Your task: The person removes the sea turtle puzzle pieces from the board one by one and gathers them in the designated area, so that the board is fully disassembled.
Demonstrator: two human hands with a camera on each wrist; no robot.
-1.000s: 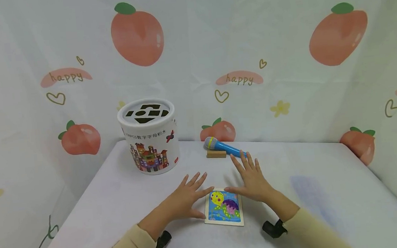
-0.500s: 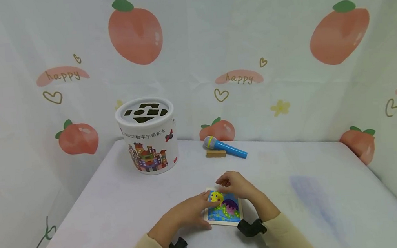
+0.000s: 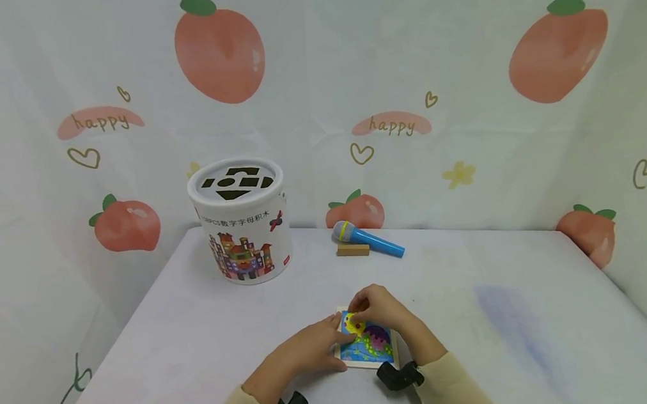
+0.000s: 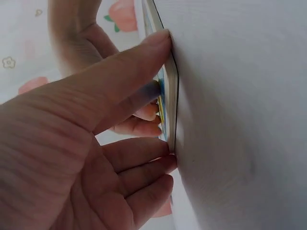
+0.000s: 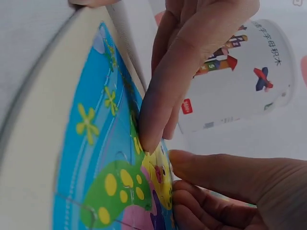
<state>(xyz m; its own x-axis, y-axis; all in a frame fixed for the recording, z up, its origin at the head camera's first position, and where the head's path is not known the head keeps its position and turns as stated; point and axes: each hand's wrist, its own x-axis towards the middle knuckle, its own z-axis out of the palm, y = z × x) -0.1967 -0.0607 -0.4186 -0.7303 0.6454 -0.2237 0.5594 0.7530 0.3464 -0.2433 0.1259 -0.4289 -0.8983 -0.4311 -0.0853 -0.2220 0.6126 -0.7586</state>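
Note:
A small jigsaw puzzle (image 3: 367, 351) with a turtle picture lies flat in a pale wooden frame on the table. My left hand (image 3: 307, 348) holds the puzzle at its left side. In the left wrist view the left thumb rests on the frame's near edge and other fingers sit against the far part, while the index finger lies on the picture. My right hand (image 3: 380, 306), fingers curled, pinches at the yellow head piece (image 5: 160, 175) near the top left corner. The right fingertips partly hide that piece.
A white block bucket (image 3: 241, 225) with a shape-slot lid stands at the back left. A blue toy microphone (image 3: 370, 239) lies at the back, beside a small wooden block (image 3: 353, 250). A patterned cloth (image 3: 312, 68) hangs behind the table.
Both spread hands have come down onto the puzzle. The left took hold of its left side; the right curled its fingers and moved left to the yellow head piece.

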